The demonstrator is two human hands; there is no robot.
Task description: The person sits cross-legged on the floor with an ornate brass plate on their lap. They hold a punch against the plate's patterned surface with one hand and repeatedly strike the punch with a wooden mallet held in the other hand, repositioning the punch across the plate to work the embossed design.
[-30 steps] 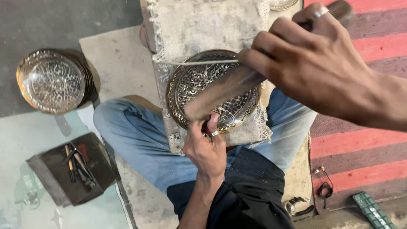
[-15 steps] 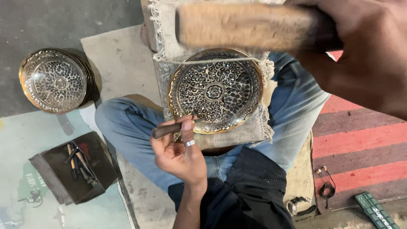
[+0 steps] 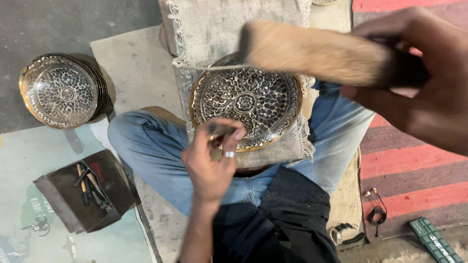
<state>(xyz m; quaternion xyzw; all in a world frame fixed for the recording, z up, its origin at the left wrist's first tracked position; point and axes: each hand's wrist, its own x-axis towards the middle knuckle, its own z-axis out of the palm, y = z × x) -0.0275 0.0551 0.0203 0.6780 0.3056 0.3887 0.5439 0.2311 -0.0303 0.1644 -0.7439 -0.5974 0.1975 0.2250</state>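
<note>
A round brass plate [image 3: 253, 97] with dense engraved patterning lies on a grey fringed cloth pad [image 3: 219, 24] across my lap. My left hand [image 3: 209, 165], wearing a ring, pinches a short metal punch [image 3: 219, 130] at the plate's near left rim. My right hand [image 3: 419, 83] is raised close to the camera and grips a blurred wooden mallet [image 3: 312, 51], which hangs over the plate's far edge. The mallet hides part of that far rim.
A stack of similar engraved plates [image 3: 61, 90] sits on the floor at the left. A dark open box of small tools [image 3: 83, 190] lies lower left. Earphones [image 3: 375, 209], a wristwatch [image 3: 343, 234] and a green packet [image 3: 434, 238] lie by the red striped rug [image 3: 414, 160].
One second ago the mallet was down at the plate beside my left hand; it has since risen and stays up. My left hand brought the punch back onto the near rim.
</note>
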